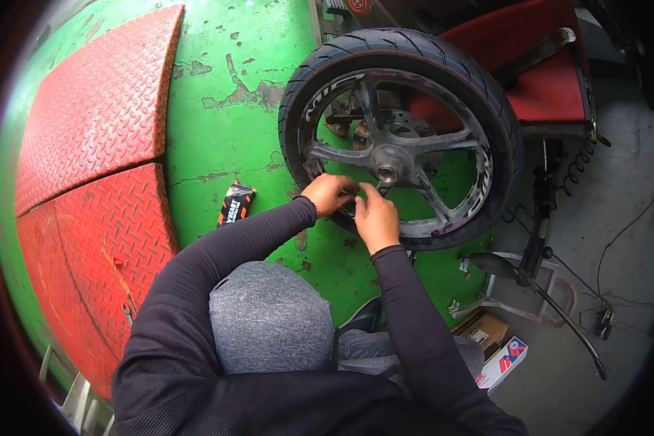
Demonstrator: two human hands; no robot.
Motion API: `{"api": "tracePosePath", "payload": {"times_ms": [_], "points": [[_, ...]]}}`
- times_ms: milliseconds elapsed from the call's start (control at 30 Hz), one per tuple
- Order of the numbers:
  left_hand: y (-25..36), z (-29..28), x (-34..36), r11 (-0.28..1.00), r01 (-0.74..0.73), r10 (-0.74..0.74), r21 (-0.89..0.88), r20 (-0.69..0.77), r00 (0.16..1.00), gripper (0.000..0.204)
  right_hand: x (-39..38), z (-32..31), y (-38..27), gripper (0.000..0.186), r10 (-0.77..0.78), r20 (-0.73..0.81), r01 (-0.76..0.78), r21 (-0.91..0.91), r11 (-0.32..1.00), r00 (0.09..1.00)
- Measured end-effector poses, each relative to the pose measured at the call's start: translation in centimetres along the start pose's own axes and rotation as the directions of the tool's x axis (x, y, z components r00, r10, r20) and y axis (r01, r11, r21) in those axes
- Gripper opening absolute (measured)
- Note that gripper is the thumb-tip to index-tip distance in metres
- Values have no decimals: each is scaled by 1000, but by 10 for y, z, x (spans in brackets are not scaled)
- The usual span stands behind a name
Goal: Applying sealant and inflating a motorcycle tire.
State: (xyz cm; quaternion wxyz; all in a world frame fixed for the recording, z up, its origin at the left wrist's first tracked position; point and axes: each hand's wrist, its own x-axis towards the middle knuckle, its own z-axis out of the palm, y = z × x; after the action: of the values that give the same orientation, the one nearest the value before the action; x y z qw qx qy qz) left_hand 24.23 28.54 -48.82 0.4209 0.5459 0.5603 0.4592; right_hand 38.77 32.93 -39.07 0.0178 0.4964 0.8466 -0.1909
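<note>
A motorcycle wheel (394, 149) with a black tyre (503, 123), dark spokes and a brake disc behind stands before me. My left hand (327, 195) is at the rim's lower left, its fingers bent and closed in a pinch. Right beside it, my right hand (377, 221) has its thumb and forefinger drawn together, close to the left fingertips. Both hands are just below the wheel hub (386, 171). Whatever lies between the fingers is too small and too covered to name.
Red tread-plate ramps (98, 109) lie on the left, with a wrench (128, 314) on one. A small black-and-orange box (236, 203) rests on the green floor (225, 138). Behind the wheel is a red machine (545, 98). Cardboard (485, 330) and white (503, 363) boxes sit by my right leg.
</note>
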Motion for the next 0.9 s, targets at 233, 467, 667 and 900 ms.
{"api": "tracePosePath", "payload": {"times_ms": [233,467,667,900], "points": [[-5,4,-2,999,-46,46,2,-44,998,27,4,4,-2,29,-63,30,66,-115,991,998],[-9,15,-4,997,-57,63,44,-145,987,23,23,1,-12,24,22,104,-3,-175,985,994],[-13,20,-11,995,-85,93,49,-182,979,23,36,5,-6,25,137,238,-88,-203,975,962],[-11,24,-11,996,-85,84,5,-205,975,31,37,9,16,23,158,226,-133,-121,984,961]]}}
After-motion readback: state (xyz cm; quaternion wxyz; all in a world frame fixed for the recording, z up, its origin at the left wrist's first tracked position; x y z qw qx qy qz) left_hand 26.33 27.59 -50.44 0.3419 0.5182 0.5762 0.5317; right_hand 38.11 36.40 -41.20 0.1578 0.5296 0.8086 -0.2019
